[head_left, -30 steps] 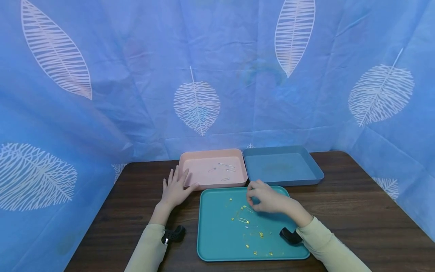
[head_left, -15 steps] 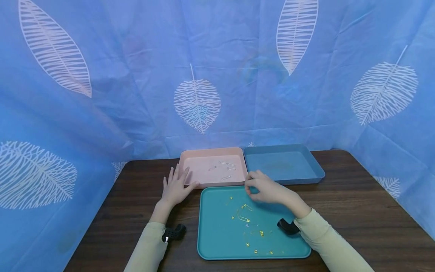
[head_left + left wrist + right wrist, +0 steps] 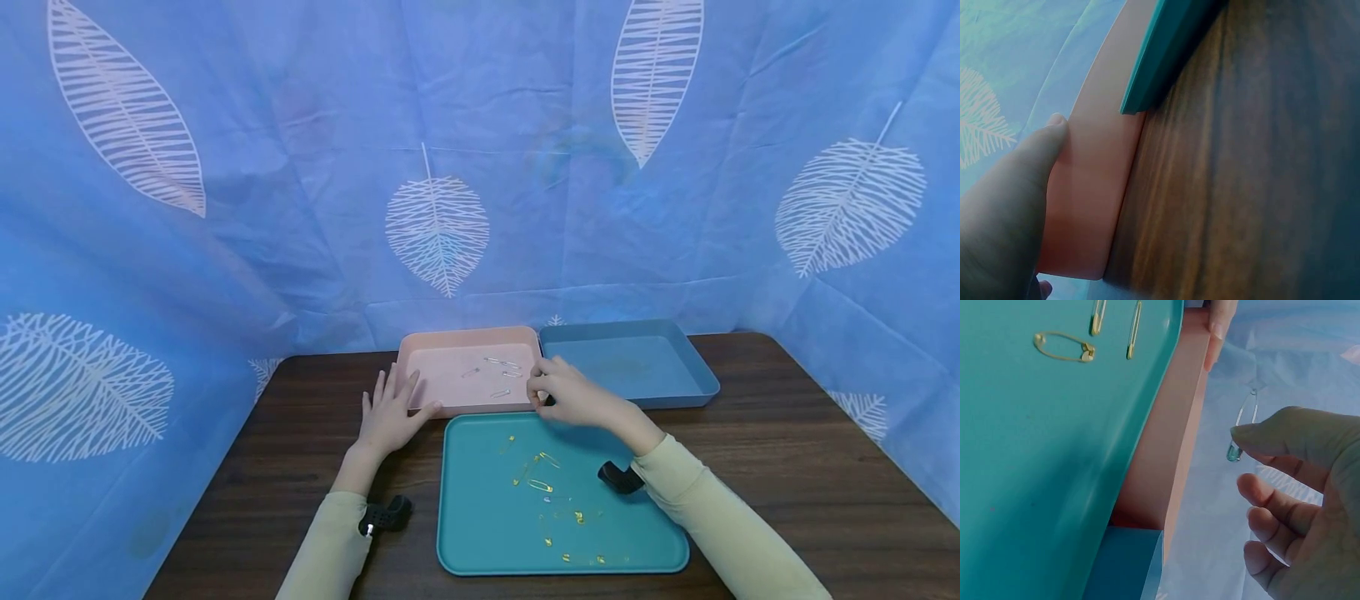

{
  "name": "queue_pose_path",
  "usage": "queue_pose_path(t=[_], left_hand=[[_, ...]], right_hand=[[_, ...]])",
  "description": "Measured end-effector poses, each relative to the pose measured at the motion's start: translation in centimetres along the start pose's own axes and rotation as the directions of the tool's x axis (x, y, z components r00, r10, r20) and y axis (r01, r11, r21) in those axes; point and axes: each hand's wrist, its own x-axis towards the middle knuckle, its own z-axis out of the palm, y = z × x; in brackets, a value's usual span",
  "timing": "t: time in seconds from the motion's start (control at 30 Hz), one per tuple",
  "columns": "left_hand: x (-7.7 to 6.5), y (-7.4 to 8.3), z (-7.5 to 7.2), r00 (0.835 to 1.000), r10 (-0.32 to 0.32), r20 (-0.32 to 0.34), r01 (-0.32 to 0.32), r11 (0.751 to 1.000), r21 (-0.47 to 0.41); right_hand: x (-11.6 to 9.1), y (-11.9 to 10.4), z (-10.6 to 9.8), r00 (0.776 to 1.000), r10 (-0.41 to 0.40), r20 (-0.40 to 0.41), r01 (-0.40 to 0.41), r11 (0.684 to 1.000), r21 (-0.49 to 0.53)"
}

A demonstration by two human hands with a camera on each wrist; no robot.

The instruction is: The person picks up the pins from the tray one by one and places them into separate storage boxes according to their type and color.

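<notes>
My right hand [image 3: 570, 396] pinches a silver safety pin [image 3: 1234, 453] between thumb and index finger; the other fingers are bent. It is over the near right corner of the pink tray [image 3: 442, 367], where several silver safety pins [image 3: 501, 393] lie. My left hand [image 3: 390, 421] rests with spread fingers at that tray's near left corner, its thumb [image 3: 1022, 181] along the tray wall in the left wrist view. Nearer stands the teal tray [image 3: 487, 533] with several gold safety pins [image 3: 541, 485] and a silver one [image 3: 547, 499].
A blue tray [image 3: 630, 367] stands right of the pink one, close beside it. All three trays are on a dark wooden table [image 3: 780, 467]. Behind hangs a blue cloth [image 3: 525, 250] with white leaf prints. A black wrist strap [image 3: 621, 478] sits on the right forearm.
My right hand has moved forward and left from above the teal tray to the pink tray's near right corner, the silver safety pin in its pinch. The left hand has stayed put.
</notes>
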Motion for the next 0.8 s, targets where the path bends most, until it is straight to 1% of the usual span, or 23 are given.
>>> queue_pose_path(t=[0.2, 0.4, 0.53, 0.73, 0.8], left_hand=[[0.0, 0.1, -0.1, 1.0, 0.001, -0.004, -0.001, 1.0, 0.0], [0.1, 0.0, 0.0, 1.0, 0.0, -0.009, 0.0, 1.0, 0.022], [0.1, 0.0, 0.0, 1.0, 0.0, -0.015, 0.0, 1.0, 0.018], [0.0, 0.0, 0.0, 1.0, 0.004, -0.024, -0.004, 1.0, 0.017], [0.0, 0.0, 0.0, 1.0, 0.0, -0.023, 0.0, 1.0, 0.014]], right_hand=[[1.6, 0.1, 0.4, 0.999, -0.01, -0.031, 0.01, 1.0, -0.008], [3.0, 0.4, 0.9, 0.996, -0.044, -0.072, 0.039, 0.997, -0.071], [4.0, 0.5, 1.3, 0.993, -0.05, -0.106, 0.035, 0.99, -0.134], [5.4, 0.5, 1.7, 0.988, -0.034, -0.149, 0.011, 0.988, -0.153], [5.8, 0.6, 1.9, 0.986, -0.04, -0.16, 0.013, 0.986, -0.168]])
